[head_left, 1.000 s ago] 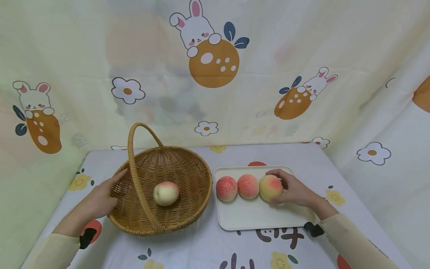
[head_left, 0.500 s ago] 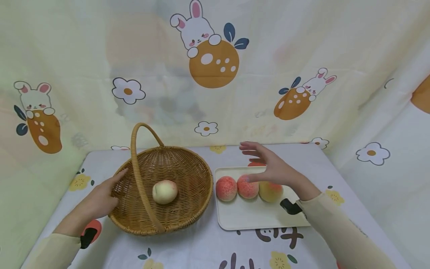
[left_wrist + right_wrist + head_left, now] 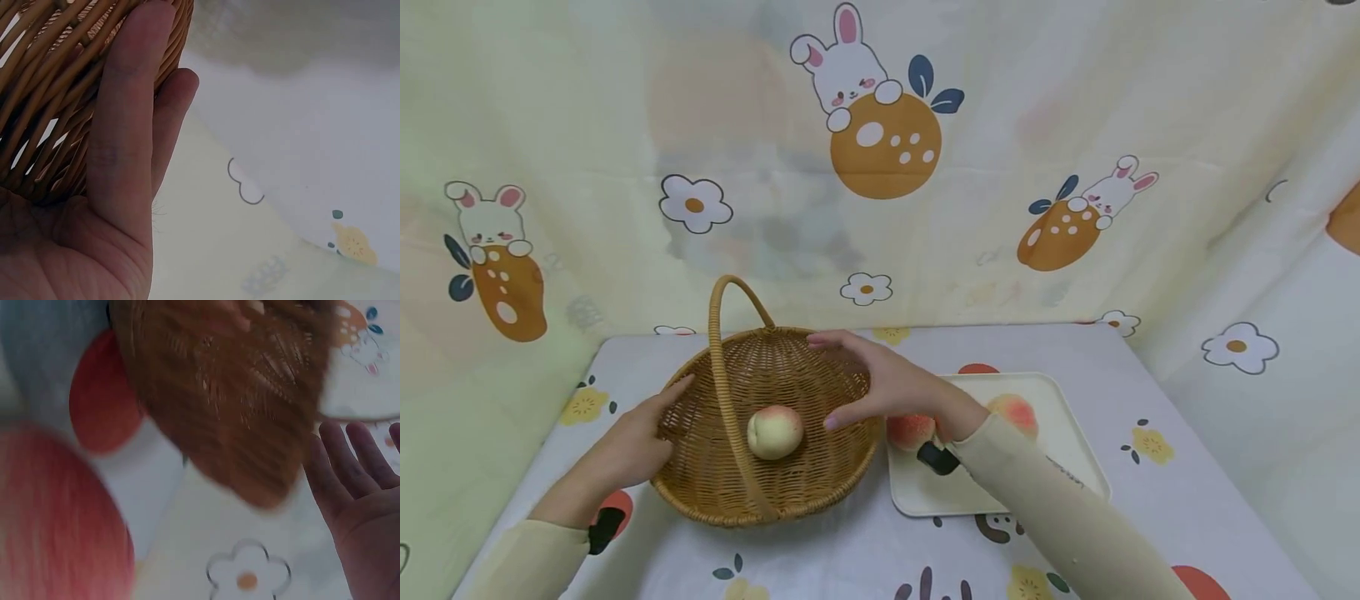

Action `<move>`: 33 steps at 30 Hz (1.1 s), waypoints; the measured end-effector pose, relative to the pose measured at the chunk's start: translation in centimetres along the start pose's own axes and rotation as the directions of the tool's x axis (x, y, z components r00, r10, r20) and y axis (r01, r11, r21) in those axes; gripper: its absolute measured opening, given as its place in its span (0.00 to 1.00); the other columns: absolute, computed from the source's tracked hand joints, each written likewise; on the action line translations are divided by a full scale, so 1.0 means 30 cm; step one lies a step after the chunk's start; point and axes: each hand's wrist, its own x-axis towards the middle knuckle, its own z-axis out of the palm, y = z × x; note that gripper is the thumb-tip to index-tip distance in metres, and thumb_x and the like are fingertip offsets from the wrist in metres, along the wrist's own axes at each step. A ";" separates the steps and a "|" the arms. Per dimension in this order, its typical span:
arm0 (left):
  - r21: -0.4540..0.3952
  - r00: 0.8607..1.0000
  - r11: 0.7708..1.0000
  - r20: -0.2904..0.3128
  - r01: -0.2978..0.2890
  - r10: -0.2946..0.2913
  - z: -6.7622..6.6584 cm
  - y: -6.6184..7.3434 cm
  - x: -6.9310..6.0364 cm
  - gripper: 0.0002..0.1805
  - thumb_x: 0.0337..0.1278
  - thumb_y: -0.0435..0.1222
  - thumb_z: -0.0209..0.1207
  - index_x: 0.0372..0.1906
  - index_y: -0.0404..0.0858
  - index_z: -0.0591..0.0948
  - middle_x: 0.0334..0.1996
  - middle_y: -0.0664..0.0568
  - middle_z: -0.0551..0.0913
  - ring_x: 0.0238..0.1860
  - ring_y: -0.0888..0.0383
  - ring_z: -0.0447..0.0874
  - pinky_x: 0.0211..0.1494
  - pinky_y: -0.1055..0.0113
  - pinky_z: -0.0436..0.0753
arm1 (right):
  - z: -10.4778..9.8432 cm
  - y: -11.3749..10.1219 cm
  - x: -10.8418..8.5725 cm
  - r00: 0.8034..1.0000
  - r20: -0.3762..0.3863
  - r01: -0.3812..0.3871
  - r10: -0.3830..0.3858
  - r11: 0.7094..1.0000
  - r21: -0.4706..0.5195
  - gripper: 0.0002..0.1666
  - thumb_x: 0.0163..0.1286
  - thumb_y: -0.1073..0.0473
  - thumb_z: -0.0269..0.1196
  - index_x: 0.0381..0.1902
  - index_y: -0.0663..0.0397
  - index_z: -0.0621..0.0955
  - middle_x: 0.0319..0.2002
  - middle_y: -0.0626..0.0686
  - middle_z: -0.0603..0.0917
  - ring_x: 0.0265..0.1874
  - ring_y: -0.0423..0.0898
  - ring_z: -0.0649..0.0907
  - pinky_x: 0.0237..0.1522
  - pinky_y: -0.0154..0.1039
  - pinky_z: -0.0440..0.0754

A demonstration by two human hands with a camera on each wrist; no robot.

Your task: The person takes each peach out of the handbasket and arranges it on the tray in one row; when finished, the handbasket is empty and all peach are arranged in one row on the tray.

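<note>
A wicker basket (image 3: 842,467) with a tall arched handle (image 3: 722,392) stands on the left of the table. Inside it lies one pale yellow peach (image 3: 775,432) with a pink blush. My left hand (image 3: 636,442) holds the basket's left rim; in the left wrist view a long finger (image 3: 125,119) lies along the weave. Over the basket's right rim hovers my right hand (image 3: 883,379), thumb and fingers spread, nothing between them. A cream tray (image 3: 962,496) bears a red peach (image 3: 910,432) at left and a yellow-pink peach (image 3: 1015,414); my right wrist mostly covers another between them.
The table wears a white printed cloth (image 3: 820,554). Behind it hangs a pale curtain (image 3: 737,275) with rabbit and flower prints. My right forearm (image 3: 1045,500) crosses above the tray.
My right hand has left the rightmost peach on the tray without it and moved left to the basket's rim. My left hand has stayed at the basket.
</note>
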 end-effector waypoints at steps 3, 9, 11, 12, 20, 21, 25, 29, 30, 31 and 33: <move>-0.014 1.000 1.000 -0.001 0.008 -0.008 0.000 0.004 -0.004 0.50 0.46 0.18 0.49 0.80 0.32 0.51 0.72 0.21 0.56 0.69 0.23 0.57 0.57 0.37 0.73 | 0.052 0.012 0.043 0.999 0.046 -0.015 0.016 0.999 -0.038 0.58 0.54 0.48 0.79 0.78 0.41 0.62 0.74 0.45 0.67 0.73 0.43 0.65 0.71 0.49 0.61; -0.008 1.000 1.000 -0.005 0.012 -0.012 0.003 0.004 -0.003 0.49 0.46 0.18 0.49 0.80 0.32 0.51 0.72 0.21 0.56 0.69 0.22 0.57 0.59 0.32 0.70 | 0.128 0.017 0.090 0.983 0.163 -0.054 0.081 0.985 -0.165 0.61 0.55 0.43 0.77 0.80 0.42 0.58 0.77 0.45 0.61 0.75 0.43 0.61 0.72 0.45 0.59; -0.008 1.000 1.000 -0.005 0.012 -0.012 0.003 0.004 -0.004 0.49 0.46 0.18 0.50 0.80 0.32 0.51 0.72 0.21 0.56 0.69 0.22 0.57 0.59 0.32 0.70 | 0.147 0.015 0.100 0.970 0.211 -0.072 0.118 0.974 -0.214 0.61 0.56 0.42 0.76 0.81 0.42 0.57 0.78 0.46 0.60 0.75 0.43 0.60 0.72 0.44 0.58; -0.007 1.000 1.000 -0.005 0.011 -0.011 0.004 0.005 -0.004 0.49 0.46 0.18 0.50 0.80 0.32 0.51 0.72 0.21 0.56 0.69 0.22 0.57 0.59 0.32 0.70 | 0.155 0.015 0.103 0.962 0.237 -0.080 0.137 0.968 -0.237 0.61 0.57 0.42 0.76 0.81 0.44 0.56 0.78 0.48 0.60 0.75 0.43 0.59 0.72 0.44 0.57; -0.014 1.000 1.000 0.003 -0.002 0.002 0.002 0.014 -0.002 0.49 0.46 0.17 0.48 0.80 0.31 0.51 0.72 0.21 0.56 0.68 0.23 0.59 0.54 0.39 0.75 | 0.195 0.026 0.110 0.938 0.279 -0.087 0.204 0.920 -0.382 0.57 0.56 0.43 0.76 0.78 0.49 0.63 0.70 0.50 0.71 0.69 0.44 0.69 0.68 0.40 0.65; -0.011 1.000 1.000 0.004 -0.001 0.001 0.002 0.013 -0.001 0.49 0.46 0.17 0.49 0.80 0.31 0.51 0.72 0.21 0.56 0.68 0.23 0.59 0.54 0.38 0.74 | 0.199 0.027 0.111 0.940 0.271 -0.085 0.207 0.912 -0.402 0.55 0.56 0.44 0.77 0.77 0.50 0.65 0.68 0.51 0.72 0.67 0.44 0.71 0.67 0.40 0.66; -0.005 1.000 1.000 -0.001 -0.001 0.001 0.002 0.013 -0.002 0.50 0.46 0.17 0.49 0.80 0.32 0.51 0.72 0.21 0.56 0.69 0.23 0.58 0.55 0.38 0.73 | 0.220 0.034 0.113 0.931 0.275 -0.085 0.240 0.875 -0.477 0.50 0.55 0.46 0.78 0.73 0.47 0.71 0.67 0.52 0.73 0.69 0.48 0.70 0.68 0.41 0.65; -0.004 1.000 1.000 -0.011 -0.006 0.006 0.004 0.015 -0.002 0.50 0.45 0.17 0.48 0.80 0.33 0.51 0.72 0.21 0.57 0.69 0.24 0.58 0.56 0.37 0.72 | 0.247 0.049 0.116 0.926 0.288 -0.078 0.246 0.867 -0.492 0.49 0.54 0.48 0.79 0.71 0.45 0.71 0.65 0.46 0.76 0.67 0.44 0.72 0.66 0.40 0.67; -0.004 1.000 1.000 -0.011 -0.007 0.007 0.005 0.016 -0.002 0.50 0.45 0.17 0.48 0.80 0.33 0.51 0.72 0.21 0.57 0.69 0.24 0.58 0.56 0.37 0.72 | 0.254 0.052 0.117 0.927 0.288 -0.074 0.240 0.871 -0.485 0.47 0.54 0.50 0.79 0.70 0.44 0.71 0.63 0.46 0.77 0.63 0.42 0.75 0.63 0.38 0.69; -0.004 1.000 1.000 -0.011 -0.009 0.009 0.005 0.017 -0.001 0.50 0.45 0.17 0.48 0.80 0.33 0.51 0.72 0.21 0.57 0.69 0.24 0.59 0.56 0.38 0.73 | 0.259 0.052 0.119 0.928 0.290 -0.070 0.234 0.874 -0.481 0.46 0.54 0.51 0.79 0.68 0.43 0.71 0.60 0.45 0.78 0.59 0.39 0.77 0.60 0.36 0.71; -0.006 1.000 1.000 -0.008 -0.009 0.009 0.007 0.017 -0.002 0.50 0.44 0.17 0.48 0.80 0.33 0.51 0.72 0.22 0.57 0.69 0.25 0.59 0.54 0.41 0.74 | 0.269 0.046 0.121 0.929 0.292 -0.064 0.225 0.878 -0.474 0.43 0.56 0.52 0.78 0.66 0.43 0.70 0.58 0.46 0.79 0.56 0.38 0.78 0.58 0.34 0.72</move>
